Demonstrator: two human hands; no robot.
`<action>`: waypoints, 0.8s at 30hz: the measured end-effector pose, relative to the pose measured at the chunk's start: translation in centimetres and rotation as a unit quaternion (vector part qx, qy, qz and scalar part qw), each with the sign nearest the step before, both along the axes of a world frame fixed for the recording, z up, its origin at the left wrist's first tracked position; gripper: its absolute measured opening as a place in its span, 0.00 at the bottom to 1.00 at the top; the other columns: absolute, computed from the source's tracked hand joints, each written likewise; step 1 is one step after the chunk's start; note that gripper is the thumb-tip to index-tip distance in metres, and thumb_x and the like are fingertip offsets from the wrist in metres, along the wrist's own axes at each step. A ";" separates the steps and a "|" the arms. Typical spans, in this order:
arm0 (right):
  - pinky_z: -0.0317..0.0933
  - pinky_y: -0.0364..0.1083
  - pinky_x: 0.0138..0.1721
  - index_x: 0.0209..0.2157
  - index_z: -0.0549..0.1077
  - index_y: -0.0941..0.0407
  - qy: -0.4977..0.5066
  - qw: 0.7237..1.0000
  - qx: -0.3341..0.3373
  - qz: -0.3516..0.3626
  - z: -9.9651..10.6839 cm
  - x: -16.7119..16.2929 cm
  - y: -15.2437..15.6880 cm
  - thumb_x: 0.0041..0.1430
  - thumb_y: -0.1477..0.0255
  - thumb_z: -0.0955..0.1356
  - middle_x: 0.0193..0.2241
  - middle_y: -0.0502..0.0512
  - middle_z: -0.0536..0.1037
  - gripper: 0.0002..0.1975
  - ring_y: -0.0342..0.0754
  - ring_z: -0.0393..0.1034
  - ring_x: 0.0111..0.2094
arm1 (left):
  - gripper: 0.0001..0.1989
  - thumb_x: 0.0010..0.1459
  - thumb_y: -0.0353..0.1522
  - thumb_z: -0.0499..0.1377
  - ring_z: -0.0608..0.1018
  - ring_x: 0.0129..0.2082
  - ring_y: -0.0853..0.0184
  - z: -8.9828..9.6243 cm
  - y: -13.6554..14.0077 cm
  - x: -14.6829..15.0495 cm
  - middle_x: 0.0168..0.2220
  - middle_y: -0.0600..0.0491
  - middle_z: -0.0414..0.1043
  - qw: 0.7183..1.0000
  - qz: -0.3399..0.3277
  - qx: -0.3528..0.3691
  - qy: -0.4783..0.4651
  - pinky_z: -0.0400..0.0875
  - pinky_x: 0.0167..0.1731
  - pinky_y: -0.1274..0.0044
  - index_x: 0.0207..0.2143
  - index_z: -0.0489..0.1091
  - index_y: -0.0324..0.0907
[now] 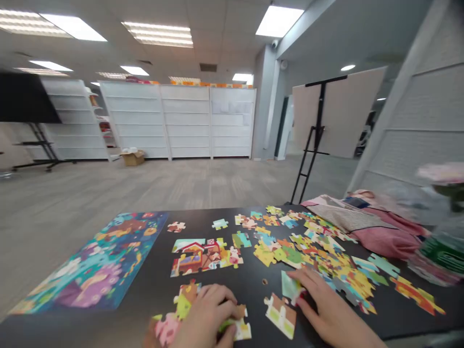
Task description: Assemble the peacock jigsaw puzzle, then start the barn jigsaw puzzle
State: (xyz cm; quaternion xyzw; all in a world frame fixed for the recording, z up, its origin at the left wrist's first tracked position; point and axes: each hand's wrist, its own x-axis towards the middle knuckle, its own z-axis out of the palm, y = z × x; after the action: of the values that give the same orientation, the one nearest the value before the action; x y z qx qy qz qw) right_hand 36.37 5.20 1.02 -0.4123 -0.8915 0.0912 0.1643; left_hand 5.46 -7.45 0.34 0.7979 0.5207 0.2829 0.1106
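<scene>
My left hand lies over a joined strip of jigsaw pieces at the table's near side. Its fingers are curled and, with the thumb, close on a green-and-cream puzzle piece; part of the strip is hidden beneath. To the right, my right hand pinches a pale teal puzzle piece between thumb and fingers, partly covering it. Just below that piece lies a brown-and-green puzzle piece. Beyond my left hand sits a joined farm-scene section with a red-roofed house.
Many loose puzzle pieces spread across the right half of the black table. A colourful picture sheet lies at left. Pink-and-grey cloth and a green-labelled plastic bottle holding a flower occupy the right edge.
</scene>
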 end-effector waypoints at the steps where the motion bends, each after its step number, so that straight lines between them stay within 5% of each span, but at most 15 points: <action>1: 0.63 0.61 0.61 0.54 0.75 0.49 -0.002 1.000 -0.006 0.016 -0.4 0.4 1.2 0.63 0.66 0.64 0.59 0.59 0.73 0.19 0.59 0.67 0.61 | 0.14 0.52 0.24 0.57 0.76 0.44 0.61 0.3 -0.1 0.3 0.42 0.54 0.76 1.000 0.011 -0.002 -0.015 0.67 0.45 0.70 0.39 0.73 0.48; 7: 0.64 0.61 0.60 0.54 0.77 0.44 -0.029 0.997 -0.052 0.045 -3.0 0.5 7.7 0.51 0.65 0.71 0.59 0.55 0.74 0.25 0.65 0.68 0.60 | 0.13 0.52 0.23 0.59 0.76 0.43 0.64 2.1 -1.5 -0.3 0.41 0.55 0.77 0.995 0.064 0.044 -0.061 0.66 0.45 0.71 0.37 0.74 0.47; 11: 0.64 0.57 0.59 0.51 0.79 0.45 -0.063 0.992 -0.113 0.010 -0.3 -1.1 8.4 0.43 0.68 0.72 0.57 0.56 0.76 0.29 0.65 0.68 0.60 | 0.10 0.57 0.26 0.59 0.75 0.46 0.65 4.9 -1.8 -5.3 0.43 0.55 0.76 0.992 0.108 -0.022 -0.056 0.67 0.48 0.74 0.40 0.74 0.48; 14: 0.69 0.53 0.45 0.42 0.80 0.47 -0.080 0.984 -0.159 0.005 2.6 -3.1 7.9 0.39 0.68 0.72 0.44 0.57 0.83 0.22 0.62 0.77 0.47 | 0.11 0.64 0.30 0.54 0.75 0.48 0.62 6.0 1.2 -10.3 0.45 0.52 0.76 0.991 0.125 -0.037 -0.002 0.67 0.50 0.73 0.44 0.75 0.46; 17: 0.63 0.49 0.32 0.31 0.75 0.51 -0.096 0.982 -0.165 0.005 4.0 -5.2 7.6 0.41 0.66 0.71 0.30 0.54 0.82 0.11 0.56 0.76 0.33 | 0.12 0.62 0.32 0.59 0.77 0.48 0.61 5.5 6.0 -14.2 0.47 0.50 0.77 0.992 0.113 -0.047 0.023 0.68 0.52 0.73 0.47 0.76 0.43; 21: 0.60 0.50 0.34 0.22 0.71 0.52 -0.109 0.988 -0.111 -0.014 3.8 -7.0 7.4 0.44 0.59 0.70 0.30 0.58 0.82 0.12 0.57 0.73 0.34 | 0.21 0.49 0.39 0.71 0.78 0.47 0.57 4.0 10.5 -16.6 0.47 0.50 0.77 0.990 0.111 -0.056 0.061 0.70 0.50 0.72 0.46 0.78 0.44; 24: 0.63 0.51 0.36 0.24 0.73 0.52 -0.091 0.989 -0.112 -0.035 2.9 -6.9 7.3 0.49 0.52 0.68 0.31 0.59 0.81 0.17 0.58 0.73 0.34 | 0.17 0.54 0.41 0.68 0.77 0.47 0.55 2.8 11.1 -17.3 0.46 0.49 0.77 0.987 0.140 -0.035 0.070 0.68 0.51 0.68 0.45 0.79 0.46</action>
State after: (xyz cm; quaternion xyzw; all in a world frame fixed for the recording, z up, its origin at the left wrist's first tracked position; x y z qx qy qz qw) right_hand 29.42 12.55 3.93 -0.4658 -0.8717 0.1470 0.0387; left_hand -11.87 3.67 3.16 0.7305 0.6434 0.2208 0.0608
